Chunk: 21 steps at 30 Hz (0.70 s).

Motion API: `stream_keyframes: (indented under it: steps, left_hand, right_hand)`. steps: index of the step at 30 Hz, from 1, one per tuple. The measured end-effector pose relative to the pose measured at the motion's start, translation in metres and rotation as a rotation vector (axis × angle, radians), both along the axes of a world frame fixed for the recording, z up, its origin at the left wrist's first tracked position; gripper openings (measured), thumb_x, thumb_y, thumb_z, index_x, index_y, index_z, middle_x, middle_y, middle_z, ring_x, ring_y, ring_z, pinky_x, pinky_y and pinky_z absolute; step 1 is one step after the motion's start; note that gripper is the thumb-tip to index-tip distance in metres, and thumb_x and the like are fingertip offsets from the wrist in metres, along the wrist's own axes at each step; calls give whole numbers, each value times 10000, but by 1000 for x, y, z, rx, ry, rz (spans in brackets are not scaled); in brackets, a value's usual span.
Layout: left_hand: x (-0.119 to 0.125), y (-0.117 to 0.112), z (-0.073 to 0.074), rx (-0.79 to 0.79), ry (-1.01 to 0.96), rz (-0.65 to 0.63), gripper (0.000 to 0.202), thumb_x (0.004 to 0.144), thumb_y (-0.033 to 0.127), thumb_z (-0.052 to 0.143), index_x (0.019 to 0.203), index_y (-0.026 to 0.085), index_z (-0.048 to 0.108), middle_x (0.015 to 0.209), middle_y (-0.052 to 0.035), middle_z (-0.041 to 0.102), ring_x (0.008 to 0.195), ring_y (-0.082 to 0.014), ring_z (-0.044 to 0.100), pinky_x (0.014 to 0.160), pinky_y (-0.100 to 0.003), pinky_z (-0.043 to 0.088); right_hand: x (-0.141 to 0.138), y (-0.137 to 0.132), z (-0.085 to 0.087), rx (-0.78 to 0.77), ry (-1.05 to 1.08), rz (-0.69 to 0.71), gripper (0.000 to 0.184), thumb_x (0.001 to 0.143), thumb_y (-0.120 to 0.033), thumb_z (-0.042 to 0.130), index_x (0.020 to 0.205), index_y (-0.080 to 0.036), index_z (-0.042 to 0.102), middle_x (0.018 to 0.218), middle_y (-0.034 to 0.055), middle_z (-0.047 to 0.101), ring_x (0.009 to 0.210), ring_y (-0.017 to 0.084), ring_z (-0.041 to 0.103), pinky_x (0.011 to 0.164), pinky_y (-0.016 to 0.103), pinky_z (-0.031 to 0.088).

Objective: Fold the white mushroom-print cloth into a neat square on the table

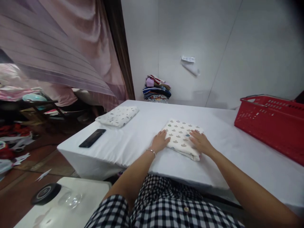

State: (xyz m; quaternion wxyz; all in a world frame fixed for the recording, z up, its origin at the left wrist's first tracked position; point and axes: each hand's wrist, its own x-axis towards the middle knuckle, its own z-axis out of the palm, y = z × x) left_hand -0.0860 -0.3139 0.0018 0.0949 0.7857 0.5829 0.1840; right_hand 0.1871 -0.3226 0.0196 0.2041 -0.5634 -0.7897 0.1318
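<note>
A folded white cloth (180, 134) printed with small grey-brown shapes lies flat on the white-covered table (140, 139) in front of me. My left hand (160, 141) rests at its left edge, fingers stretched forward and the thumb over the fabric. On the right part of the cloth lies my right hand (200, 142), palm down with the fingers spread. Neither hand grips the fabric. A second folded white cloth (118, 116) with small dark prints sits at the table's far left corner, apart from both hands.
A black phone (92, 138) lies near the left table edge. The red plastic basket (270, 123) occupies the right side. Behind the table rises a pile of folded clothes (156, 90) by the wall. At lower left, a clear jar (68, 199) with a black lid lies on a white surface.
</note>
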Motion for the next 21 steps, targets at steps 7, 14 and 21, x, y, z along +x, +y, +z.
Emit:
stream_keyframes:
  steps: [7,14,21]
  left_hand:
    - [1,2,12,-107,-147,38,495,924,439,330,1338,190,440,1481,-63,337,1364,-204,291,1108,-327,235]
    - [4,26,16,-195,-184,309,455,920,436,338,1252,176,508,1363,-120,492,1263,-249,445,1006,-325,362]
    - [9,51,23,-322,-126,403,399,847,391,444,1108,122,581,1203,-186,602,1117,-281,568,872,-327,434]
  right_hand:
    - [31,-19,-19,-172,769,-515,645,799,-464,593,1383,-276,394,1453,56,382,1301,265,390,994,394,441]
    - [22,-24,-16,-551,1339,-511,880,798,-311,652,1471,-230,92,1254,140,571,916,215,652,605,319,586]
    - [13,-4,-7,-487,1024,-444,843,729,-337,714,1431,-268,252,1281,138,554,952,241,638,672,342,579]
